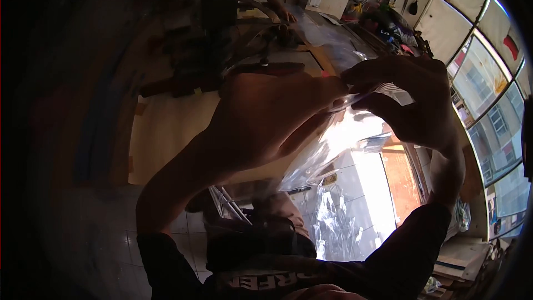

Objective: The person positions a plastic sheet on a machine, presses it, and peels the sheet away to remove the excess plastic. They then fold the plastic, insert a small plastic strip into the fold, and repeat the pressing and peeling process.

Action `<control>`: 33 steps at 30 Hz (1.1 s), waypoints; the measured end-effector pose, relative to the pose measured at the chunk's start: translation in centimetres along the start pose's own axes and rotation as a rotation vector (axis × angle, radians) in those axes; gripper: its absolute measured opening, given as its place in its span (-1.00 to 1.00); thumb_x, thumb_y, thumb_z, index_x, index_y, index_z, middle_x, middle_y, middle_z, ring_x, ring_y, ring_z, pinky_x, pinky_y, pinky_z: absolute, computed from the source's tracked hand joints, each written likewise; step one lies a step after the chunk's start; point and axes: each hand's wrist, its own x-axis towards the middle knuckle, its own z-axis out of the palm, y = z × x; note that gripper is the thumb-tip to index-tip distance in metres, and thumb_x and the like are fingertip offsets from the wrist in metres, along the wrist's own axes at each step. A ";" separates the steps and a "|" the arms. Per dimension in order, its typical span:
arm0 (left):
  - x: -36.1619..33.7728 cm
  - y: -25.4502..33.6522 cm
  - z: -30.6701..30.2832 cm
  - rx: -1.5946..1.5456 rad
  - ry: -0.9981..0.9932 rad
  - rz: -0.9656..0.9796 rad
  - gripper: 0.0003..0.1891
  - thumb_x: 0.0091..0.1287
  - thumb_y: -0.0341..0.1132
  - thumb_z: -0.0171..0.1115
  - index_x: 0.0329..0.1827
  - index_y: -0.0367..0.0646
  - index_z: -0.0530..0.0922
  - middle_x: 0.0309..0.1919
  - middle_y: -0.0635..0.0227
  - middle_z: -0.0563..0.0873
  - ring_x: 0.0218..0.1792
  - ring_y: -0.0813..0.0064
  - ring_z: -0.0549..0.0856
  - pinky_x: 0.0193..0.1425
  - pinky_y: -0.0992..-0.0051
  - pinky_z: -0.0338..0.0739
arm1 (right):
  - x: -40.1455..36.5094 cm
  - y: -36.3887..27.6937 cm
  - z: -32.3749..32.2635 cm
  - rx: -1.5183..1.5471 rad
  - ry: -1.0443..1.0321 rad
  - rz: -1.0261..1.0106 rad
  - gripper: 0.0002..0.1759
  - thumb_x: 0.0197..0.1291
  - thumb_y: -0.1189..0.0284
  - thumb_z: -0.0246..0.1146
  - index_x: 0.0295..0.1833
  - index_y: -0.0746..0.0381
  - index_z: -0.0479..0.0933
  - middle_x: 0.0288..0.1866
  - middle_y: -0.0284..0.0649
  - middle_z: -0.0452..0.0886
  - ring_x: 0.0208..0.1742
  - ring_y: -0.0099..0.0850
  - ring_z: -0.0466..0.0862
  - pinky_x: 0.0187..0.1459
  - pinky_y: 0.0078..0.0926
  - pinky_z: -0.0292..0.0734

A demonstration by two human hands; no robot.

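Note:
A sheet of clear plastic film [316, 158] hangs down between my raised hands, crumpled and shiny in the light. My left hand [277, 108] pinches its upper edge, thumb and fingers pressed together. From the other side my right hand [408, 97] grips the same edge, its thumb and fingertips meeting close to the left fingertips. Both hands are held in front of the chest, above the floor and near the edge of a work table. The exact hold of the fingertips is partly hidden by shadow and glare.
A wooden-topped work table [172, 139] with dark machinery [222, 39] lies ahead to the left. Another person's hand [286, 16] shows at the far side. Piled bags and materials [388, 22] are at the back right, beside windows [494, 122]. More clear plastic [338, 228] hangs below.

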 end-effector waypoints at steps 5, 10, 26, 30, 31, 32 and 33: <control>-1.6 1.6 0.1 -0.404 -0.125 -0.678 -0.47 0.13 -0.43 0.41 0.11 -0.25 0.32 -0.28 0.19 0.68 -0.39 0.50 0.71 -0.29 0.56 0.59 | -0.8 2.9 -2.9 0.020 0.122 0.184 -0.83 0.07 0.55 0.36 -0.18 0.30 0.62 -0.25 -0.25 0.66 -0.28 -0.48 0.70 -0.26 -0.54 0.63; -5.8 2.0 0.6 -0.495 -0.268 -0.911 -0.56 0.16 -0.42 0.35 0.08 -0.22 0.38 -0.30 0.15 0.67 -0.32 0.34 0.73 -0.23 0.46 0.59 | -2.8 6.3 -8.0 -0.032 0.174 0.351 -0.87 0.22 0.45 0.21 -0.20 0.29 0.51 -0.38 -0.34 0.51 -0.35 -0.57 0.53 -0.25 -0.57 0.42; -3.4 4.8 -5.4 0.352 -0.447 -0.546 -0.62 -0.03 -0.63 0.23 -0.08 -0.29 0.55 -0.06 0.09 0.57 -0.06 0.13 0.62 -0.03 0.31 0.57 | -7.2 10.5 -15.7 -0.138 0.114 0.483 -0.66 0.26 0.26 0.19 0.04 0.25 0.50 -0.30 -0.32 0.59 -0.32 -0.59 0.54 -0.24 -0.58 0.44; -3.7 4.8 -7.9 0.422 -0.491 -0.737 -0.72 0.13 -0.64 0.12 -0.10 -0.28 0.61 -0.13 0.09 0.68 -0.12 0.09 0.68 -0.06 0.32 0.58 | -8.5 11.4 -17.2 -0.144 0.115 0.503 -0.67 0.27 0.24 0.18 0.01 0.25 0.49 -0.30 -0.34 0.57 -0.31 -0.57 0.54 -0.23 -0.57 0.44; -3.5 5.0 -8.5 0.469 -0.477 -0.765 -0.80 0.21 -0.55 0.14 -0.12 -0.27 0.62 -0.21 0.10 0.70 -0.16 0.10 0.69 -0.07 0.34 0.59 | -8.7 11.5 -17.2 -0.139 0.142 0.532 -0.67 0.27 0.24 0.18 0.02 0.24 0.49 -0.30 -0.34 0.57 -0.28 -0.57 0.55 -0.22 -0.56 0.45; -4.0 4.7 -9.2 0.465 -0.461 -0.785 -0.82 0.23 -0.50 0.18 -0.11 -0.27 0.61 -0.15 0.07 0.69 -0.14 0.10 0.69 -0.07 0.35 0.58 | -9.0 11.5 -17.3 -0.135 0.171 0.561 -0.66 0.27 0.24 0.18 0.03 0.24 0.48 -0.29 -0.35 0.57 -0.25 -0.57 0.56 -0.21 -0.55 0.45; -3.8 4.6 -9.1 0.465 -0.463 -0.780 -0.82 0.23 -0.50 0.18 -0.11 -0.27 0.61 -0.15 0.07 0.69 -0.14 0.10 0.69 -0.07 0.35 0.58 | -9.2 11.5 -17.3 -0.136 0.176 0.563 -0.66 0.27 0.24 0.18 0.03 0.24 0.48 -0.29 -0.35 0.57 -0.25 -0.57 0.56 -0.21 -0.55 0.45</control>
